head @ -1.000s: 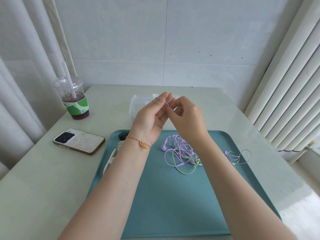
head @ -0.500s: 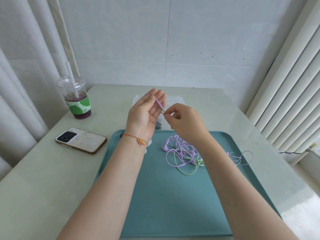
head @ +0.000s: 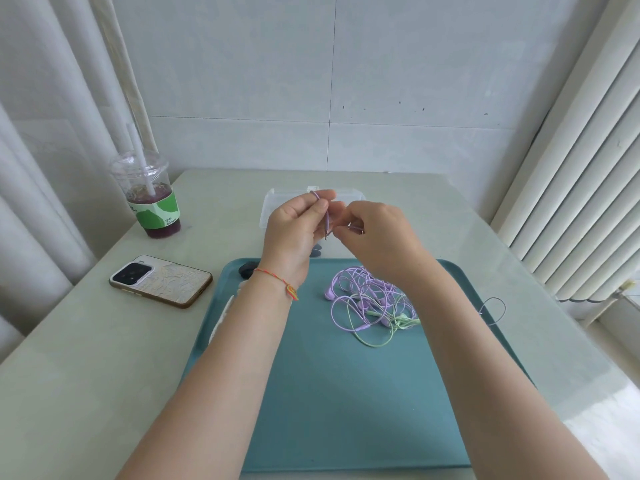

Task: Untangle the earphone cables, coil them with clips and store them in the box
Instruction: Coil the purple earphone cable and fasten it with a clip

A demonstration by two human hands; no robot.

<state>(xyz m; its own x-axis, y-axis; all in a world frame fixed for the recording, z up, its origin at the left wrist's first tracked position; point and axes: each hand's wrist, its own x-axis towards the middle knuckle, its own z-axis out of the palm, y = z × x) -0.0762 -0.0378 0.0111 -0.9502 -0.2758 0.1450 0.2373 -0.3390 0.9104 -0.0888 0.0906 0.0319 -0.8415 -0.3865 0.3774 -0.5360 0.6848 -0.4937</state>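
A tangle of purple and green earphone cables point(head: 372, 299) lies on the teal tray point(head: 329, 410), right of centre. My left hand point(head: 294, 230) is raised above the tray's far edge and pinches a purple cable end point(head: 326, 225) between thumb and forefinger, the plug hanging down. My right hand point(head: 375, 233) is close beside it, fingers curled, pinching the same cable near the plug. A clear plastic box point(head: 273, 202) stands behind both hands, mostly hidden by them. A loose thin cable loop point(head: 493, 310) lies at the tray's right edge.
A phone point(head: 161, 280) lies face down on the table left of the tray. A plastic cup with a purple drink and straw point(head: 150, 199) stands at the back left. A dark clip point(head: 247, 269) sits at the tray's far left corner. Curtains hang left, blinds right.
My left hand has closed from an open palm to a pinch on the purple cable end. My right hand stays beside it at the plug. Both hands shifted slightly.
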